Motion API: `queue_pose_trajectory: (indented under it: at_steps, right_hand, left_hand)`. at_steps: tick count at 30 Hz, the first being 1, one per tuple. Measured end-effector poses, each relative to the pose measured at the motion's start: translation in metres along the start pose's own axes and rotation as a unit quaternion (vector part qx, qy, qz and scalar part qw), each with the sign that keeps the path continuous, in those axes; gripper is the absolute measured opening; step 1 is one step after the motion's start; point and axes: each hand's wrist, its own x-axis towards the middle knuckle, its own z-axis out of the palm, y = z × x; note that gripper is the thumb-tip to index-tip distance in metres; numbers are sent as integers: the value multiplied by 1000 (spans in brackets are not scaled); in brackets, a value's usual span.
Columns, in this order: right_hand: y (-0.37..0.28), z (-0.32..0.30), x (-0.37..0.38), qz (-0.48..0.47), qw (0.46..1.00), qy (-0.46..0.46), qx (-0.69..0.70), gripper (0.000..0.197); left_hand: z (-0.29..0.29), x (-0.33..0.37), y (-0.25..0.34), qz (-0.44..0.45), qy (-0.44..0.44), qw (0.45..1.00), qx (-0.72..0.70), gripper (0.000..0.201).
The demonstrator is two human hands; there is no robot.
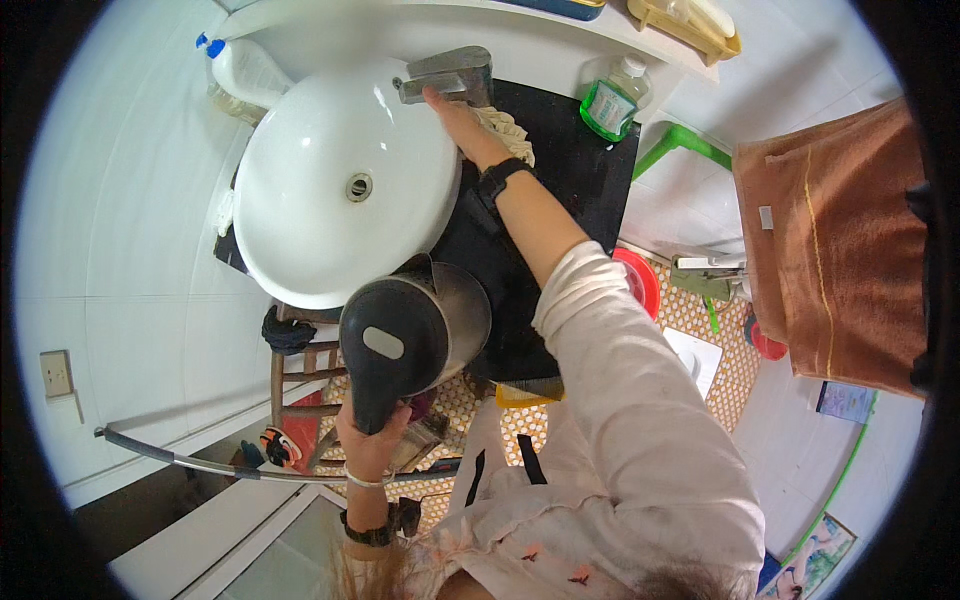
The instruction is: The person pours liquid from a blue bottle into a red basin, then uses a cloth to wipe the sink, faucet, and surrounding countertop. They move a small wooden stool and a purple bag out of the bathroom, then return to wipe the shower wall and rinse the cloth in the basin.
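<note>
My left hand [370,445] grips the black handle of an electric kettle [462,318]. The kettle has a black lid and a dull metal body, and its spout points toward the white oval basin [290,225]. It is held beside the basin's near rim, at the edge of the black countertop [575,185]. At the basin's far right, my right hand [468,128] is on the metal faucet [455,75]. One finger shows against the faucet's lower edge, and the other fingers are mostly hidden. A crumpled beige cloth [510,132] lies beside this hand.
A bottle of green liquid [612,98] stands on the counter's far right corner. A clear bottle with a blue top [245,72] is left of the basin. Brown towels [835,250] hang at the right. A wooden chair [305,385] and a curved metal rail [225,468] are at lower left.
</note>
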Motion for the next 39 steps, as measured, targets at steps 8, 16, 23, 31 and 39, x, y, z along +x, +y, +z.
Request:
queue_pose_trajectory:
  at_steps: [8, 16, 23, 31, 39]
  right_hand:
    - [-5, -18, -74, -226, 799, 117, -545, 42]
    - [10, -29, -27, -186, 700, 38, -688, 46]
    - [27, -20, 22, -63, 679, 77, -727, 32]
    - [4, -36, -42, -104, 663, -61, -739, 45]
    - [21, -43, -119, -177, 654, -73, -732, 50]
  left_hand:
    - [4, 0, 5, -10, 12, 999, -37, 27]
    - [4, 0, 6, -11, 12, 999, -52, 26]
    - [3, 0, 7, -6, 7, 1000, -29, 25]
    - [5, -1, -3, 4, 26, 998, -53, 24]
    - [3, 0, -9, -24, 32, 996, -81, 27]
